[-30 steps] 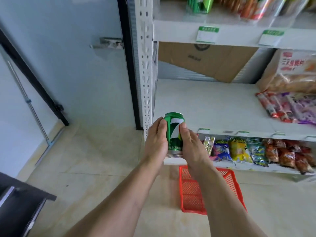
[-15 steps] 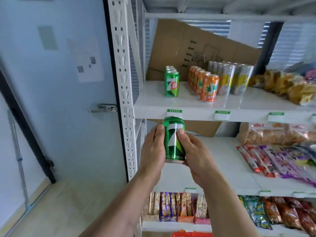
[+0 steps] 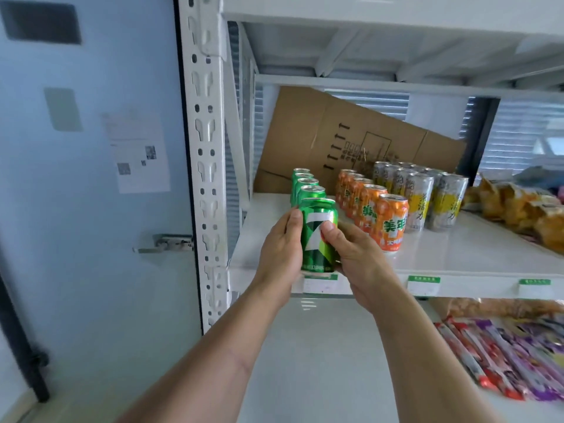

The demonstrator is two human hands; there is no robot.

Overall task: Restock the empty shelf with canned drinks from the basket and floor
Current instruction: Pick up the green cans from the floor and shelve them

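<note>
A green soda can (image 3: pixel 319 236) is upright at the front edge of the white shelf (image 3: pixel 457 254), held between both hands. My left hand (image 3: pixel 279 257) grips its left side and my right hand (image 3: pixel 351 254) grips its right side, thumb on the label. Directly behind it stands a row of several green cans (image 3: pixel 305 186) running to the back. To the right are a row of orange cans (image 3: pixel 375 212) and silver-yellow cans (image 3: pixel 427 193).
A brown cardboard sheet (image 3: pixel 351 138) leans at the shelf's back. Snack bags (image 3: pixel 518 206) lie at the right end. The white perforated upright (image 3: pixel 207 148) stands left of the cans. The shelf below holds purple and red packets (image 3: pixel 503 358). A blue door (image 3: pixel 91 209) is at left.
Both hands have lifted the green can from near floor level up to the drinks shelf's front edge. The view has risen, and the red basket has left the view.
</note>
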